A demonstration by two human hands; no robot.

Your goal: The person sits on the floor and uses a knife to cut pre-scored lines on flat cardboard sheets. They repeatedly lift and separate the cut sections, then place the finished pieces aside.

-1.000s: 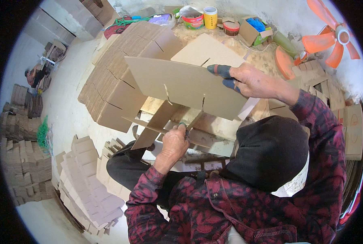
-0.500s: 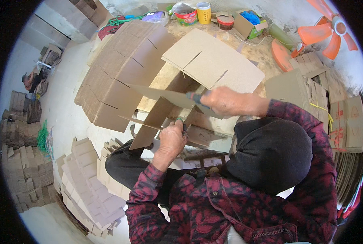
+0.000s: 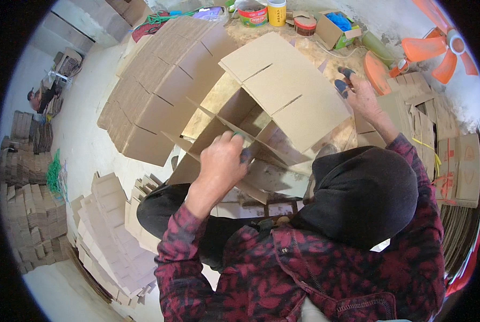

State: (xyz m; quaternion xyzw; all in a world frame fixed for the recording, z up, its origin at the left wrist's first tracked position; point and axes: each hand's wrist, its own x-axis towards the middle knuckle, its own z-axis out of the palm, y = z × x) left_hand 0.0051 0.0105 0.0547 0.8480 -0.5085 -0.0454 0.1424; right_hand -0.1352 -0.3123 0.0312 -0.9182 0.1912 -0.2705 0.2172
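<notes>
My left hand [image 3: 222,161] is closed on the top edge of an upright slotted cardboard divider [image 3: 213,134], part of a crossed set of strips standing in front of my lap. A large slotted cardboard sheet [image 3: 283,86] lies tilted over the far side of that set. My right hand [image 3: 358,94], with blue covers on the fingertips, is stretched out to the right past the sheet's corner. Its fingers are apart over a pile of flat cardboard pieces [image 3: 406,104], and nothing shows in it. My hooded head [image 3: 366,193] hides what is below.
A long fan of flat cardboard blanks [image 3: 159,86] lies to the left. More stacks sit lower left [image 3: 105,231] and far left [image 3: 30,225]. Tubs [image 3: 253,13], a small open box [image 3: 334,29] and an orange fan [image 3: 441,51] stand at the back. Another person [image 3: 38,99] sits far left.
My right hand has let go of the large slotted sheet and swung out to the right. The sheet now rests on the divider set. My left hand has moved up onto a divider edge.
</notes>
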